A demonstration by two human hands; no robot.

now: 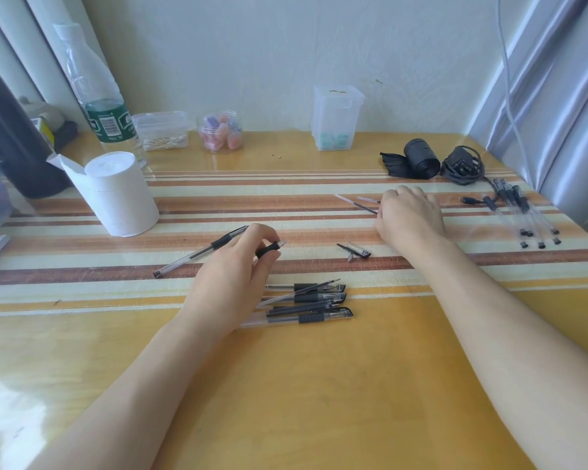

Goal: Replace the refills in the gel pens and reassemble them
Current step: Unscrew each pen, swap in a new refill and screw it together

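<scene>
My left hand (241,269) grips an open gel pen barrel (269,249) by its black grip, the open end pointing right. My right hand (409,212) rests palm down over thin refills (357,203) on the striped cloth, its fingertips closing on one; the grip itself is hidden. A loose pen cap (355,249) and a small metal tip (350,256) lie between the hands. A whole pen (201,252) lies left of my left hand. A pile of pens and refills (313,300) sits just in front. More clear pens (523,215) lie far right.
A white paper roll (116,195), a water bottle (99,96), a cotton swab box (160,130), a jar of pink pieces (221,130) and a clear box (336,120) stand at the back. A black bag roll (418,157) and a coiled cable (464,164) lie back right.
</scene>
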